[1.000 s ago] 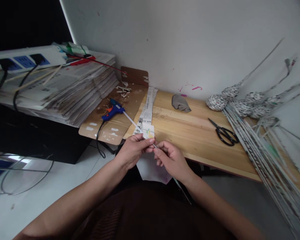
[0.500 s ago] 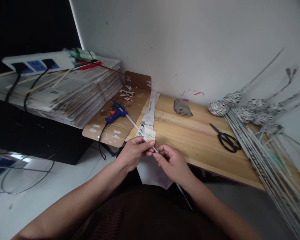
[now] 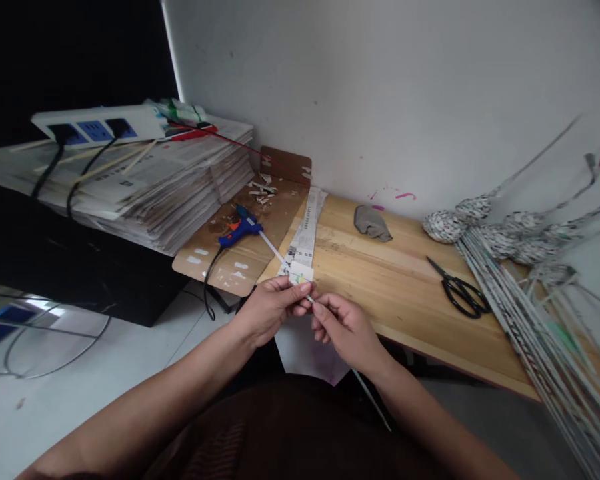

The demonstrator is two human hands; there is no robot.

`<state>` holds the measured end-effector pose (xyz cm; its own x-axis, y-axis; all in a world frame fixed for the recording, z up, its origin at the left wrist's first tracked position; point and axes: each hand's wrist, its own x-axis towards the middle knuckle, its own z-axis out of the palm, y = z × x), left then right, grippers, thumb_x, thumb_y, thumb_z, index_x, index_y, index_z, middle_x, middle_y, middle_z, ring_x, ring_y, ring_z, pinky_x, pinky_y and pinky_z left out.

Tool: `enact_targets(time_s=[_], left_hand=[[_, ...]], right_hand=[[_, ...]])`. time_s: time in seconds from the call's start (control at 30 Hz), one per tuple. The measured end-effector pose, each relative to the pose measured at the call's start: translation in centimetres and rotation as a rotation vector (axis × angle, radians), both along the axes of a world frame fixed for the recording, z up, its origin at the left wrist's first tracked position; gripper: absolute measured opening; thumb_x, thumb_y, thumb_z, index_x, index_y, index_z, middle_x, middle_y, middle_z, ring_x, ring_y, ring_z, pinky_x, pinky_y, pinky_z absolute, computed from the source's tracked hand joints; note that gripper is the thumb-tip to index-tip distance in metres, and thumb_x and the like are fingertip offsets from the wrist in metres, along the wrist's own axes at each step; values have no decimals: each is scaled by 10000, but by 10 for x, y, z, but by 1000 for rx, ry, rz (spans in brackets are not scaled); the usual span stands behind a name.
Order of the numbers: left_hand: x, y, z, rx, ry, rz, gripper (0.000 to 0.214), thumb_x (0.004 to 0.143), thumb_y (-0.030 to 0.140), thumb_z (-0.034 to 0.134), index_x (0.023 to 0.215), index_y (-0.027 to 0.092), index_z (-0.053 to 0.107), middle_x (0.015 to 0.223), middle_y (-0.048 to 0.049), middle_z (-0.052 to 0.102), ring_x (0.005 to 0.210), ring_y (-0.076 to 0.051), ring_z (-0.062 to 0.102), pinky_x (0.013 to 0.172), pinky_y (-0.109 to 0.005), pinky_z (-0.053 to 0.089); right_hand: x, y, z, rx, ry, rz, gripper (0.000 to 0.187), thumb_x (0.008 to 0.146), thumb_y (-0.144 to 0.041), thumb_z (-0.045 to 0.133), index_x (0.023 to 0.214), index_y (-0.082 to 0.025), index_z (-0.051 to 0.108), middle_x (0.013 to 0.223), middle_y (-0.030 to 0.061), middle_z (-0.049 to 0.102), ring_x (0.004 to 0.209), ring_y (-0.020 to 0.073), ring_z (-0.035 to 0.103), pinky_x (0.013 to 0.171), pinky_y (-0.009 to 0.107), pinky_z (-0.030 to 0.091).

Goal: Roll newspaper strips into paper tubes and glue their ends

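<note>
A bare left hand (image 3: 271, 305) and a bare right hand (image 3: 344, 328) pinch a thin, pale, straight rod (image 3: 373, 400) near the front edge of a light-brown wooden table (image 3: 380, 280). A blue plastic glue gun (image 3: 243, 230) lies on a flat brown cardboard sheet (image 3: 255, 260), beside stacked grey newspapers (image 3: 185, 193). Black-handled scissors (image 3: 464, 295) lie near long, slim, printed-paper rods (image 3: 525, 347).

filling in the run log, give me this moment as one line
left hand: pinching thin rod | right hand: pinching same rod | glue gun: lying on cardboard | scissors: on wooden table, untouched
</note>
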<state>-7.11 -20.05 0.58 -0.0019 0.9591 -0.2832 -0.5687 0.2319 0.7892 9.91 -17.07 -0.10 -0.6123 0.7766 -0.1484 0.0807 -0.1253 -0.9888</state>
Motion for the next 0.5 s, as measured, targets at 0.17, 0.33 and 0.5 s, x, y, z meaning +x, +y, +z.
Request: enact_targets(time_s=[0.17, 0.33, 0.5], left_hand=[[-2, -1, 1, 24, -19, -20, 233, 705, 243, 836, 843, 88, 732, 649, -4, 643, 557, -51, 572, 511, -141, 432], [-7, -3, 1, 29, -16, -24, 225, 703, 236, 837, 837, 95, 723, 674, -19, 670, 584, -69, 607, 563, -166, 482], [-9, -5, 0, -25, 2, 36, 228, 662, 245, 863, 736, 98, 705, 628, -19, 672, 556, -66, 605, 561, -163, 496]], right_hand=[[-3, 4, -1, -421, 150, 123, 332, 910, -495, 575, 814, -177, 558, 546, -58, 506, 426, 93, 521, 433, 224, 389], [-6, 5, -1, -363, 128, 117, 341, 910, -512, 571, 845, -178, 568, 595, -42, 542, 460, 101, 549, 448, 227, 412], [-10, -1, 0, 86, -57, 57, 302, 938, -475, 558, 874, -185, 612, 706, -8, 590, 610, 101, 571, 584, 242, 475]])
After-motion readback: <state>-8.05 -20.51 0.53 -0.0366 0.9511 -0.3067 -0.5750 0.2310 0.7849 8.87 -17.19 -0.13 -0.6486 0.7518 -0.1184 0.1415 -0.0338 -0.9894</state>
